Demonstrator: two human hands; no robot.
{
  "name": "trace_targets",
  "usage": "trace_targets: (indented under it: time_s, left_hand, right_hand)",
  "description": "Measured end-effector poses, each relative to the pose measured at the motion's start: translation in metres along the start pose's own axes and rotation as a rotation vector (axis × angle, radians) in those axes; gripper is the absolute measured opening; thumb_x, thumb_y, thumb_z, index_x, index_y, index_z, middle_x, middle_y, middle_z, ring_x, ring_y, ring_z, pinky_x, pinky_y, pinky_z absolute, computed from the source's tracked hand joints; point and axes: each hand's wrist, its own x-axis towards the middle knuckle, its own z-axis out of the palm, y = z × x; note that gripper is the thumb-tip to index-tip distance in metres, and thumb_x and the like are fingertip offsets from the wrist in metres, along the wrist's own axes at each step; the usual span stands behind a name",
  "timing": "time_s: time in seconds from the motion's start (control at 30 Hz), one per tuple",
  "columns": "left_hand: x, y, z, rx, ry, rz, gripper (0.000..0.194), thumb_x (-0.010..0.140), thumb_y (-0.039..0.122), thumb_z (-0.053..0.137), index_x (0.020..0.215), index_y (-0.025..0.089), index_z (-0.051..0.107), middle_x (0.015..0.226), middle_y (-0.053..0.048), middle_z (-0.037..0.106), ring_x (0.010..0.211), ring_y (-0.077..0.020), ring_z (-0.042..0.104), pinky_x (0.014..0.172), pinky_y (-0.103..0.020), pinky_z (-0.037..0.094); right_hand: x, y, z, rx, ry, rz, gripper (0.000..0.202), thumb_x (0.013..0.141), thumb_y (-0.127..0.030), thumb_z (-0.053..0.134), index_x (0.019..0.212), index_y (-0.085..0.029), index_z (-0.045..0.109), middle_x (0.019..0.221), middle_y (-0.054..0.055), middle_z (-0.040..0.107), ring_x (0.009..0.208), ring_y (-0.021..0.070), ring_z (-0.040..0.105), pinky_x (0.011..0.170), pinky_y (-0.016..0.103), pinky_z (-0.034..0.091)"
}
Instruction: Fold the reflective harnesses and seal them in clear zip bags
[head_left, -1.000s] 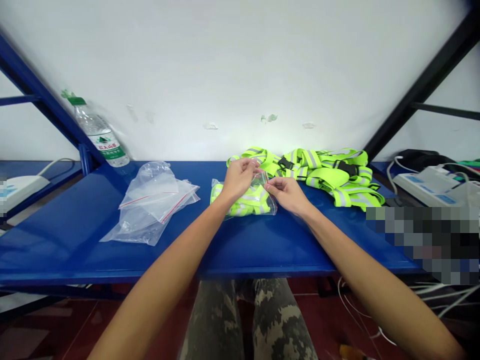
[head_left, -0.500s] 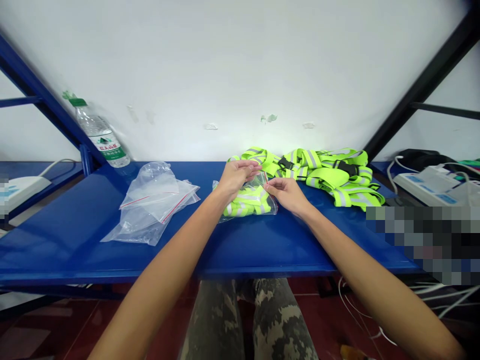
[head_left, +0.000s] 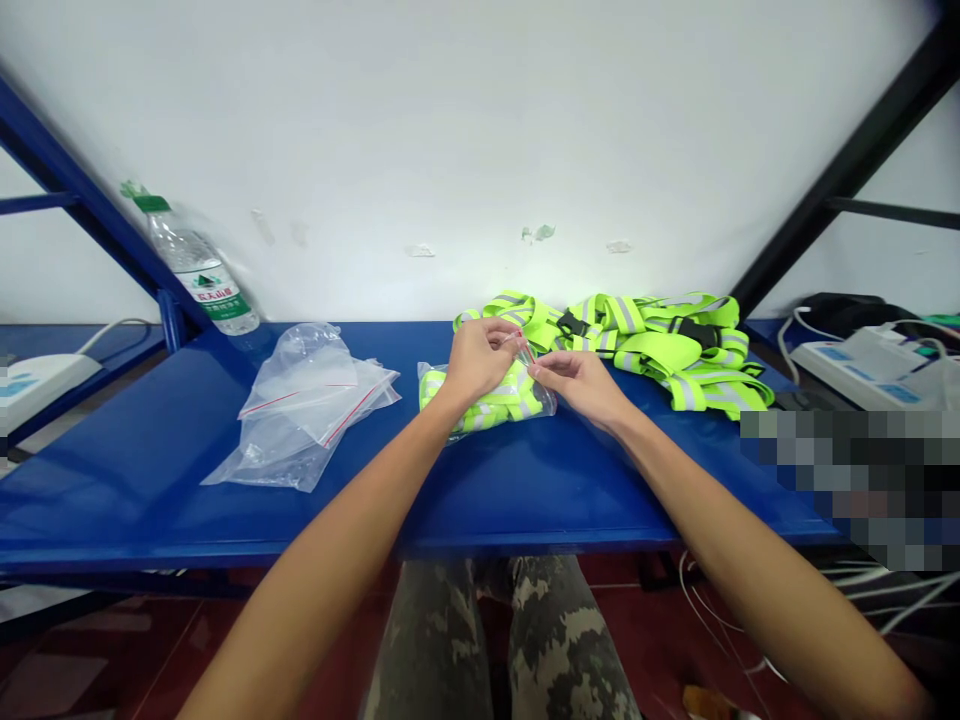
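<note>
A clear zip-lock bag (head_left: 541, 398) lies on the blue table (head_left: 337, 520) in front of me. Folded inside it is a neon-yellow reflective strap (head_left: 491, 410) with silver stripes. My left hand (head_left: 484, 358) pinches the red-lined edge of the bag at its far side. With thumb and fingertips my right hand (head_left: 574, 380) grips the same edge at the right corner. Behind and to the right, more neon-yellow reflective straps (head_left: 645, 350) with black buckles lie in a loose heap. My left forearm and hand cover part of the bag.
Several empty zip-lock bags (head_left: 300, 420) lie in a pile on the left. A plastic water bottle (head_left: 202, 270) leans against the blue frame at the back left. White power strips (head_left: 862, 375) sit beyond the table at either side; a white wall (head_left: 480, 150) rises behind.
My left hand has closed from stretched fingers into a pinch on the bag's edge. The strap's left end shows more now. My right hand stays at the corner.
</note>
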Motion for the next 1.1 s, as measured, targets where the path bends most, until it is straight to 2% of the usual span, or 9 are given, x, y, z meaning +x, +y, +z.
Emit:
trace_targets:
  time_s: [0.1,0.2,0.37,0.43,0.5,0.6,0.8,0.93,1.1]
  left_hand:
    - [0.001,-0.001,-0.001,0.0,0.02,0.008,0.009,0.077,0.017,0.067,0.084,0.012,0.067,0.077,-0.007,0.072,0.07,-0.0167,0.069,0.067,-0.027,0.052]
    - [0.001,0.001,-0.005,0.08,-0.023,0.032,0.013,0.079,0.02,0.066,0.09,0.013,0.066,0.078,-0.005,0.071,0.072,-0.0155,0.067,0.067,-0.025,0.049]
    - [0.002,0.008,-0.021,0.311,-0.356,0.078,0.024,0.079,0.031,0.067,0.094,0.013,0.067,0.067,0.0,0.061,0.06,-0.0124,0.053,0.055,-0.023,0.038]
    - [0.003,0.009,-0.024,0.297,-0.423,0.08,0.024,0.078,0.028,0.067,0.097,0.012,0.066,0.069,0.0,0.061,0.062,-0.0123,0.052,0.056,-0.023,0.038]
    - [0.003,0.007,-0.025,0.244,-0.414,0.064,0.024,0.079,0.023,0.064,0.1,0.012,0.066,0.072,-0.001,0.063,0.065,-0.0131,0.055,0.06,-0.024,0.041]
    - [0.004,0.003,-0.022,0.209,-0.34,0.051,0.022,0.077,0.018,0.062,0.098,0.011,0.067,0.076,-0.003,0.067,0.07,-0.0152,0.06,0.065,-0.026,0.044]
    - [0.006,-0.002,-0.02,0.248,-0.189,0.052,0.024,0.074,0.013,0.059,0.097,0.012,0.066,0.083,-0.005,0.072,0.077,-0.018,0.065,0.07,-0.027,0.048]
    - [0.005,0.001,-0.019,0.255,-0.173,0.057,0.023,0.075,0.014,0.057,0.096,0.013,0.065,0.085,-0.006,0.072,0.081,-0.0186,0.066,0.073,-0.028,0.049]
    - [0.001,0.007,-0.017,0.281,-0.145,0.041,0.022,0.075,0.014,0.057,0.096,0.013,0.065,0.087,-0.007,0.072,0.08,-0.0187,0.065,0.074,-0.029,0.049]
  right_hand:
    - [0.001,0.004,-0.002,-0.008,-0.043,0.013,0.036,0.068,-0.05,0.079,0.077,-0.015,0.073,0.07,0.004,0.07,0.059,0.0134,0.058,0.056,0.025,0.044]
    - [0.002,0.007,-0.001,-0.014,-0.01,-0.016,0.035,0.068,-0.049,0.078,0.076,-0.015,0.072,0.067,0.004,0.069,0.058,0.0135,0.057,0.055,0.026,0.043]
    - [0.002,0.005,0.004,-0.015,0.029,-0.035,0.034,0.067,-0.048,0.079,0.073,-0.015,0.072,0.064,0.003,0.068,0.056,0.0131,0.056,0.054,0.025,0.042]
    - [0.001,0.002,0.006,-0.01,0.029,-0.023,0.035,0.065,-0.048,0.08,0.074,-0.015,0.072,0.066,0.004,0.069,0.057,0.0137,0.058,0.054,0.026,0.043]
    - [0.0,0.0,0.008,0.009,0.054,-0.025,0.035,0.063,-0.047,0.082,0.076,-0.015,0.072,0.07,0.005,0.07,0.061,0.0145,0.06,0.057,0.026,0.045]
    - [-0.002,-0.001,0.01,0.041,0.12,-0.049,0.036,0.059,-0.043,0.085,0.075,-0.016,0.069,0.072,0.004,0.07,0.065,0.0148,0.062,0.062,0.027,0.048]
    - [-0.003,0.0,0.01,0.02,0.173,-0.064,0.034,0.062,-0.042,0.084,0.078,-0.018,0.066,0.075,0.003,0.069,0.065,0.0139,0.06,0.061,0.027,0.047]
    - [-0.004,-0.002,0.011,0.076,0.122,-0.01,0.033,0.062,-0.042,0.083,0.082,-0.017,0.073,0.074,0.004,0.071,0.065,0.0141,0.06,0.062,0.027,0.046]
    - [-0.004,-0.006,0.011,0.137,0.17,0.082,0.032,0.055,-0.04,0.087,0.074,-0.017,0.075,0.073,0.004,0.072,0.062,0.0125,0.058,0.06,0.026,0.045]
